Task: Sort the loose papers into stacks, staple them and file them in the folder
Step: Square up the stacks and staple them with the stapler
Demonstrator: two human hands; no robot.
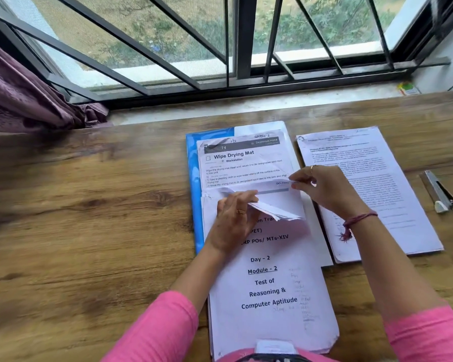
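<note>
- Lying across the middle of the worktop [89, 192], folded papers [275, 207] are gripped by the left hand [233, 220], its fingers curled round the near edge, likely to keep the bundle together while sorting.
- Right hand [324, 189]: thumb and fingers pinch the right edge of a thin sheet [285, 182], apparently peeling it off to judge which stack it belongs to.
- "Wipe Drying Mat" sheet [243, 163]: lies flat on the blue folder [192, 184], just beyond both hands.
- "Module - 2" stack [270, 288]: nearest the person, overlapping the folder's near end, under the left wrist.
- Printed stack [372, 178]: set apart to the right, a separate pile.
- Stapler [439, 194]: far right, untouched; stapling not yet begun, by my judgement.
- Pink sleeves [154, 327]; window grille [220, 48]; purple curtain [24, 95] at left.
</note>
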